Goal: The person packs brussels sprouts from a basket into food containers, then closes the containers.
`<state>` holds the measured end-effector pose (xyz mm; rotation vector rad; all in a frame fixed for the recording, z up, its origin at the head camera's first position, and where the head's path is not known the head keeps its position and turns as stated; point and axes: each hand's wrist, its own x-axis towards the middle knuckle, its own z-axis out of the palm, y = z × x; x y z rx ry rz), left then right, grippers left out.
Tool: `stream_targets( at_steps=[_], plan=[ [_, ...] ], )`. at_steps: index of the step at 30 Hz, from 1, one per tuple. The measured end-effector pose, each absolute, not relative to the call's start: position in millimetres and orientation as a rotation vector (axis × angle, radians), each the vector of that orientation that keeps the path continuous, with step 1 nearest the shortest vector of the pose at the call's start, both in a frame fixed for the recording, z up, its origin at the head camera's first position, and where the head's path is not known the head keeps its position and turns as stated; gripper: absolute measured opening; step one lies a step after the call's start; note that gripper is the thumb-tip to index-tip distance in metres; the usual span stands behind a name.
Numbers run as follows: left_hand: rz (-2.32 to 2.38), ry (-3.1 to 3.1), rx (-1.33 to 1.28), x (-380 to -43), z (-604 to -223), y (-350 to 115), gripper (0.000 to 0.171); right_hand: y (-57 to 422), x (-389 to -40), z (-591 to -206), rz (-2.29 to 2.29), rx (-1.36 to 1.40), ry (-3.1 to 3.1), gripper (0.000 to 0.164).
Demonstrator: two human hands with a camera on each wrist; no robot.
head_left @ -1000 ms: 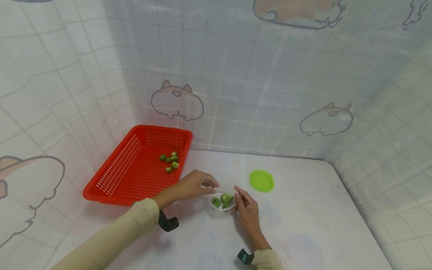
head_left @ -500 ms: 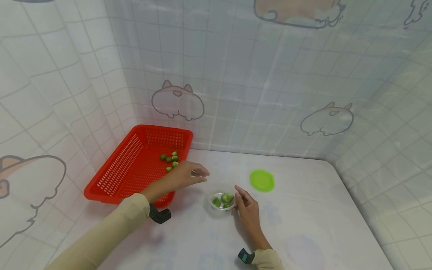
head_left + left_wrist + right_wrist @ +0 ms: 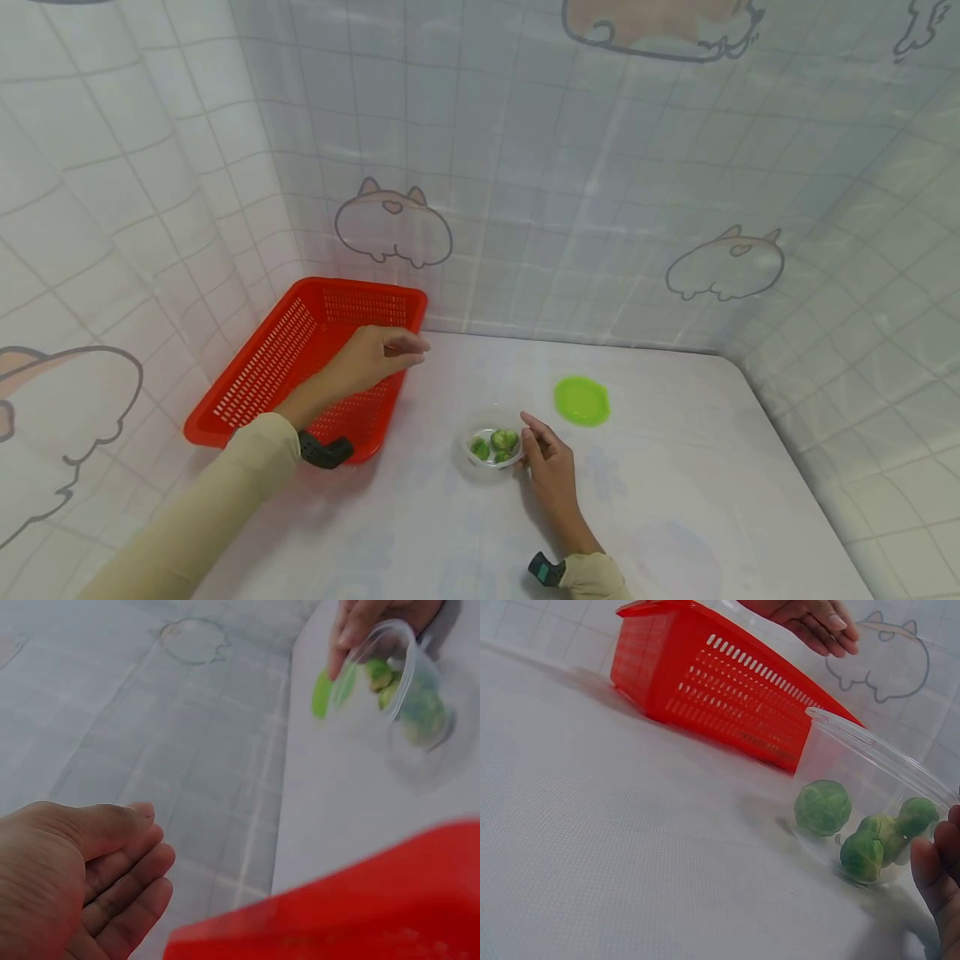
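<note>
My left hand point(image 3: 367, 358) is over the right side of the red basket point(image 3: 262, 354), palm up off it, fingers loosely bent and holding nothing. It hides the basket's right part in the head view. A clear round plastic tub point(image 3: 825, 754) stands upright on the table with several Brussels sprouts point(image 3: 504, 440) at its bottom. Against the tub's right side rests my right hand point(image 3: 553, 467), thumb and fingers on the outside near the rim. The left wrist view shows its extended fingers point(image 3: 349, 634) beside the rim.
A bright green round lid point(image 3: 582, 401) lies on the white table point(image 3: 675, 467), behind and right of the tub. A patterned curtain point(image 3: 540, 208) borders the table at the back and both sides.
My left hand has moved from the tub's left rim up and left to above the basket, covering the sprouts seen there before. My right hand and the tub have stayed put.
</note>
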<state>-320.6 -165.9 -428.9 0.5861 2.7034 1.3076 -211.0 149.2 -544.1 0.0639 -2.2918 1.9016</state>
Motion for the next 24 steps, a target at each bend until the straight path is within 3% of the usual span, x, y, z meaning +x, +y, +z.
stream_targets(
  at_steps=[24],
  plan=[
    [1.147,2.848,0.395,-355,-462,-238,0.029,150,-212,-546,1.916,0.083,-2.258,0.033]
  ],
)
